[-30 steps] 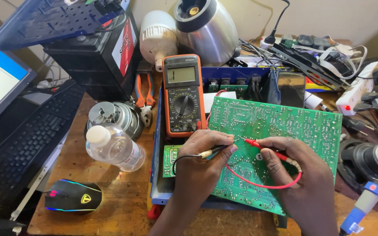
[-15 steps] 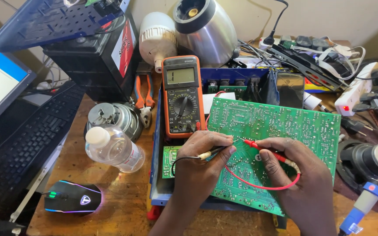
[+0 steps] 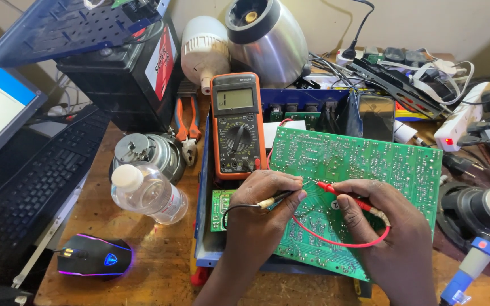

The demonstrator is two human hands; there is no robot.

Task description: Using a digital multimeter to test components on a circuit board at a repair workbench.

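Note:
A large green circuit board [image 3: 370,164], solder side up, lies tilted over a blue metal chassis [image 3: 202,226]. My left hand [image 3: 262,209] pinches a black test probe [image 3: 276,198] with its tip on the board. My right hand [image 3: 387,226] holds a red test probe [image 3: 341,192], its tip touching the board close to the black one. A red lead [image 3: 336,241] loops under my right hand. An orange multimeter [image 3: 236,124] stands just beyond my left hand, leaning on the chassis.
A clear plastic bottle [image 3: 148,195] lies left of the chassis beside a metal motor part [image 3: 143,150]. A lit mouse [image 3: 94,258], black keyboard [image 3: 29,187], pliers [image 3: 185,127], black battery [image 3: 120,73], soldering iron [image 3: 480,255] and power strip [image 3: 460,116] crowd the wooden table [image 3: 143,266].
Both hands stay on the board with the probes; the tips shift only slightly. The mouse's lights change colour.

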